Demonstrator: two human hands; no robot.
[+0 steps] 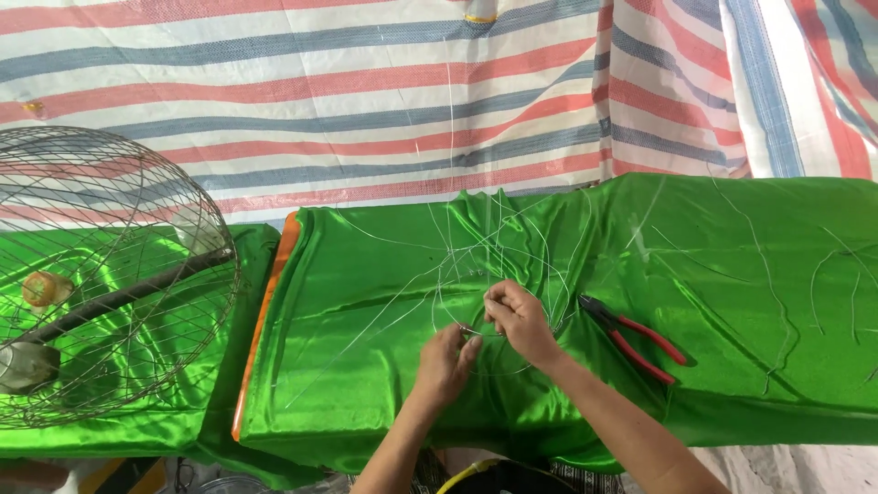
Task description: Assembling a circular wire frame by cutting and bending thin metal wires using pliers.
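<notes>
Green satin cloth [732, 302] bears red pliers [636, 337] beside both hands [489, 338] pinching thin wire [457, 284].

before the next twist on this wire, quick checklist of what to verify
1. Both hands on the work: ok. The left hand and right hand meet at the thin wire frame.
2. Grip on the wire: cannot tell. The strands are too fine to see which one the fingers pinch.
3. Pliers within reach: ok. The red-handled pliers lie on the cloth just right of the right hand, untouched.
4. Work surface: ok. The green satin cloth covers the table, though it is wrinkled.
5. Loose wires: not ok. Spare wire pieces lie scattered on the cloth at the right.
6. Finished wire cage: ok, it sits apart at the far left.
</notes>
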